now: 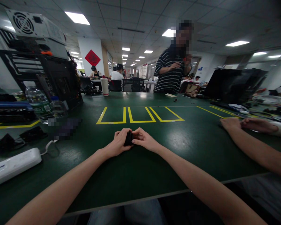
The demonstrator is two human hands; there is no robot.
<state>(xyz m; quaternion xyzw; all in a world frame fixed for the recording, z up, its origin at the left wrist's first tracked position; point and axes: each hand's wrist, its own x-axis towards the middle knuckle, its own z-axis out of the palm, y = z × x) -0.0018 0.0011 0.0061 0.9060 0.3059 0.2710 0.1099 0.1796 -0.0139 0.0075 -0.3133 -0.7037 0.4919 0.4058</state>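
Note:
A small black object (129,139), too dark for its kind to be made out, is held between my two hands just above or on the green table (154,165). My left hand (119,142) wraps round its left side, thumb low and fingers over the top. From the right, my right hand (144,139) pinches at its edge with bent fingers and thumb. Much of the object is covered by the fingers. Beyond my hands, three yellow tape outlines (142,121) mark the tabletop.
At left are a white power strip (16,165), a water bottle (38,101) and a computer case (58,78). A white cup (104,87) stands at the far edge. A co-worker's hands (231,124) rest at right, near a dark monitor (231,84). A person (170,68) stands opposite.

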